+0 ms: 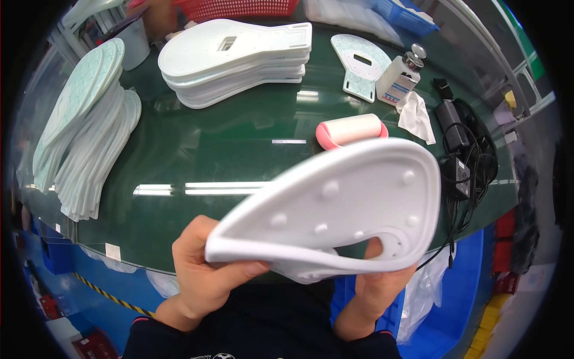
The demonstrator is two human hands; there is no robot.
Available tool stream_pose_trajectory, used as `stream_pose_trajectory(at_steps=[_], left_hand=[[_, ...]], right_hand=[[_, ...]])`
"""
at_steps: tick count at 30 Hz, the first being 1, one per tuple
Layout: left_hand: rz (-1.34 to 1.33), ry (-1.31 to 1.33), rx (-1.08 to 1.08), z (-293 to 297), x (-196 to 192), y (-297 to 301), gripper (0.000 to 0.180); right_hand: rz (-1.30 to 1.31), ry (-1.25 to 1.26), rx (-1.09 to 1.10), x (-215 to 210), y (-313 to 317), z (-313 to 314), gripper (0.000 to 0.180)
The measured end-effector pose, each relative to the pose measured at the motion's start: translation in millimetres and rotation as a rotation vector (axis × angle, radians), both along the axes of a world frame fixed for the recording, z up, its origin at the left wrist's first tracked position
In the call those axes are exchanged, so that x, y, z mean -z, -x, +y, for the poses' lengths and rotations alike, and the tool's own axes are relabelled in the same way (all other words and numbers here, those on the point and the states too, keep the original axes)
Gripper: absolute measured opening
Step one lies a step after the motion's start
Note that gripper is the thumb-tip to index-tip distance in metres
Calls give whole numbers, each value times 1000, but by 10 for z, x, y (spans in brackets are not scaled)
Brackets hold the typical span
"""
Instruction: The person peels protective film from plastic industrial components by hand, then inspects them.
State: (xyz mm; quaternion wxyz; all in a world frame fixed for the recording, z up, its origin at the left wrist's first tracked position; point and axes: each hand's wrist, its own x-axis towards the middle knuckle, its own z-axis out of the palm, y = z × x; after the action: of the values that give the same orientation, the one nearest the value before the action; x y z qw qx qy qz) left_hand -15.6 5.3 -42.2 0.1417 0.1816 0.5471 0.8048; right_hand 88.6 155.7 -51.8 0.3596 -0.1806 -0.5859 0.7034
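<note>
My left hand [206, 272] grips the narrow left edge of a white molded plastic panel [376, 185], thumb along its lower rim. At the panel's lower right, my right hand [382, 290] holds it too, and a fingertip shows through the panel's opening. The panel is tilted up above the near edge of the table and looks bowed, with rounded bumps on the face toward me. Just behind its upper rim lies a pink-and-white roll [353, 128], partly hidden by the panel.
White paddle-shaped panels [233, 48] are stacked at the back; more lie fanned [89, 137] at left. A single panel [362, 57], a pump bottle [399, 81], a white cloth [417, 118] and black adapters with cables [460, 128] are on the right. A blue bin [460, 293] stands below.
</note>
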Motion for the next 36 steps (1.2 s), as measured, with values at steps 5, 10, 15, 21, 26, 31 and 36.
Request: stream_pose_trajectory(at_steps=[5,10,15,21,26,31,36], left_hand=[[230,-21,125,-23,-15,4,27],[290,49,128,-31,-7,12,26],[179,212,34,-112,69,-48,29],[137,212,-13,-73,83,-19,32],[174,307,153,-14,337,127,19],[236,213,229,48,340,156,18],[310,272,206,16,361,174,18]], right_hand=[[2,-188,128,136,-152,59,66],[-2,-180,91,149,-184,64,62],[60,-17,114,11,28,19,59],[167,-155,-67,-66,141,70,68],[205,-421,-204,-124,200,108,65],[162,-553,-165,-149,183,85,62],[167,-528,-176,-114,152,88,63]])
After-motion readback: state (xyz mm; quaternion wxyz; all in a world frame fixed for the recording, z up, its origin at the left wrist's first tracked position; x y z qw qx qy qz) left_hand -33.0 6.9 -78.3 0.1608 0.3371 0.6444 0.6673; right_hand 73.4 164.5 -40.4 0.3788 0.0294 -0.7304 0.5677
